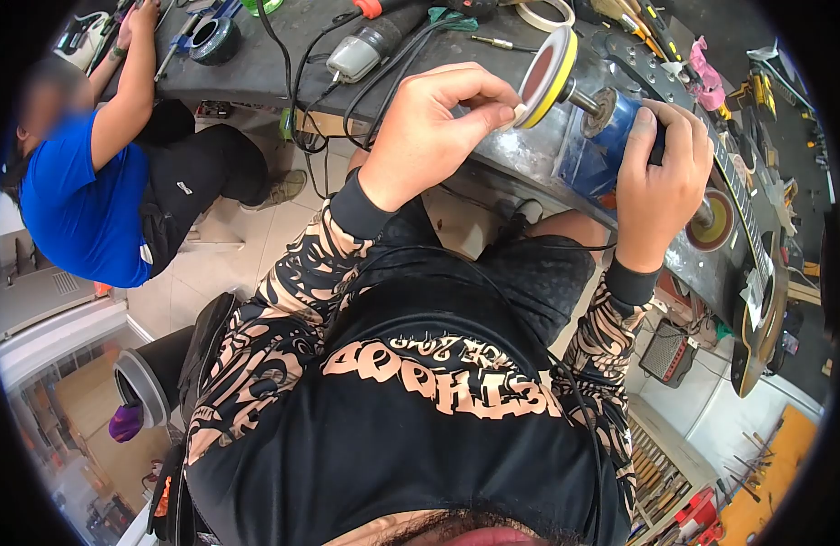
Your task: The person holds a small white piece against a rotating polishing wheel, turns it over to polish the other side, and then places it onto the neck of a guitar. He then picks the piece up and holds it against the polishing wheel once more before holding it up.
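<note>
While right hand (667,173) rests thumb-spread on one blue metal motor (594,153), left hand (442,123) pinches one small pale scrap (520,111), probably, at one of two round yellow-edged discs (547,77).

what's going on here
The person's left hand has its thumb and fingers pinched at the edge of a yellow-rimmed disc. The right hand rests on the blue machine that carries it. Whether the disc is spinning, I can't tell. Someone in a blue shirt is at the same bench.

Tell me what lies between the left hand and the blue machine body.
The yellow-rimmed disc and its metal shaft, as the head view shows.
</note>
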`<state>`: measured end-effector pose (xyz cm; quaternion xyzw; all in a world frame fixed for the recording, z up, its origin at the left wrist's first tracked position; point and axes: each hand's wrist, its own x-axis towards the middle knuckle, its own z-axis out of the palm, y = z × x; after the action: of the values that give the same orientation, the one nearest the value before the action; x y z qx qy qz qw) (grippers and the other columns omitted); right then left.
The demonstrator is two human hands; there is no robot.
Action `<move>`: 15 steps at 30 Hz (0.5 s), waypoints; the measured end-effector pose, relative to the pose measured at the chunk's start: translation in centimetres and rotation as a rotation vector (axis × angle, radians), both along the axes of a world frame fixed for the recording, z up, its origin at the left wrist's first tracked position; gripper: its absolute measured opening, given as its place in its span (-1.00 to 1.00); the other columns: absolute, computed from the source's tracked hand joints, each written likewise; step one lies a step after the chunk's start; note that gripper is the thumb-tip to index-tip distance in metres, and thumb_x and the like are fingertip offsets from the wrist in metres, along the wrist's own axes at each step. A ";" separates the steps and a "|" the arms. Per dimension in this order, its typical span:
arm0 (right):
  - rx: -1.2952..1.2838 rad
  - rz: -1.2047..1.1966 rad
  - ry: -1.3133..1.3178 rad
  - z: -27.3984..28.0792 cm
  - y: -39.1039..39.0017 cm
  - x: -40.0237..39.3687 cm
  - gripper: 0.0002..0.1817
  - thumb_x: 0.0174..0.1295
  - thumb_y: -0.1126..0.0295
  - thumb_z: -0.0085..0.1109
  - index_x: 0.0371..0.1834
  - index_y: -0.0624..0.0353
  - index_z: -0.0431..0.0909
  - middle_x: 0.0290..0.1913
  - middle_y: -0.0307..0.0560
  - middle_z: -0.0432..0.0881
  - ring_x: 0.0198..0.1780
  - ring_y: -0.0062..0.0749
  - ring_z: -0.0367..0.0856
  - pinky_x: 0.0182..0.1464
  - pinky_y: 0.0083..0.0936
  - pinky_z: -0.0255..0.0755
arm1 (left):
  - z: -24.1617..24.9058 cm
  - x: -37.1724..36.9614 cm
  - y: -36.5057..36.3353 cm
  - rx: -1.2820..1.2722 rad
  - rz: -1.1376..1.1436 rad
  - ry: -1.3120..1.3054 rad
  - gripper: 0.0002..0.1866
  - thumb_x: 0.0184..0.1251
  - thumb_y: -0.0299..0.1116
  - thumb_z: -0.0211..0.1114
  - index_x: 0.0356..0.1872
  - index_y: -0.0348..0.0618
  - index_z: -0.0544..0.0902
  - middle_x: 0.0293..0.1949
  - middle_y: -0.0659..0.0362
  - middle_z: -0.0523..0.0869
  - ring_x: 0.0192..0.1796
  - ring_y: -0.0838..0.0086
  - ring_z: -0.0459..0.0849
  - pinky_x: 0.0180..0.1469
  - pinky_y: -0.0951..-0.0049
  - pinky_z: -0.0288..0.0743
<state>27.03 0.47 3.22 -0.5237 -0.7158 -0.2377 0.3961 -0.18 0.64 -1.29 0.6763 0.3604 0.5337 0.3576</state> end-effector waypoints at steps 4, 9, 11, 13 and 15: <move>0.016 0.009 -0.008 -0.1 0.2 0.2 -0.93 0.53 0.39 0.48 -0.04 0.07 0.85 0.04 -0.12 0.86 0.08 -0.05 0.76 0.21 -0.13 0.61 | -0.2 -0.1 0.0 0.009 0.003 0.025 -0.92 0.50 -0.64 0.56 -0.06 -0.37 0.91 -0.13 0.14 0.92 -0.07 0.46 0.85 0.06 0.43 0.68; 0.001 0.017 0.006 0.2 -0.1 -0.1 -0.93 0.51 0.40 0.48 -0.04 0.09 0.85 0.03 -0.10 0.85 0.07 -0.04 0.76 0.20 -0.13 0.61 | 0.9 0.3 -0.1 0.036 -0.007 -0.075 -0.88 0.49 -0.68 0.56 -0.04 -0.40 0.90 -0.10 0.11 0.92 -0.06 0.43 0.86 0.07 0.42 0.71; 0.013 0.013 0.005 0.5 -0.2 -0.3 -0.93 0.51 0.41 0.48 -0.04 0.09 0.84 0.03 -0.09 0.85 0.07 -0.04 0.76 0.19 -0.13 0.61 | 1.7 0.4 -0.1 0.087 -0.006 -0.088 -0.87 0.48 -0.70 0.57 -0.03 -0.40 0.90 -0.08 0.10 0.92 -0.06 0.41 0.87 0.08 0.41 0.72; -0.009 0.026 0.034 0.6 -0.3 -0.4 -0.92 0.50 0.42 0.47 -0.03 0.11 0.84 0.03 -0.08 0.85 0.07 -0.03 0.76 0.18 -0.12 0.60 | 2.2 0.3 -0.3 0.231 0.024 -0.084 -0.85 0.44 -0.72 0.59 -0.04 -0.39 0.90 -0.07 0.08 0.92 -0.07 0.36 0.87 0.09 0.40 0.72; 0.013 0.027 0.031 0.7 -0.3 -0.3 -0.92 0.50 0.43 0.47 -0.02 0.12 0.83 0.03 -0.07 0.85 0.07 -0.02 0.76 0.17 -0.10 0.60 | 2.7 0.2 -0.9 0.273 0.028 -0.097 -0.83 0.41 -0.73 0.61 -0.04 -0.37 0.91 -0.07 0.05 0.93 -0.06 0.31 0.88 0.08 0.37 0.73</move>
<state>26.78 0.20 3.91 -0.5150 -0.7151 -0.2289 0.4135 0.02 -0.30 1.38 0.6868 0.2763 0.6148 0.2719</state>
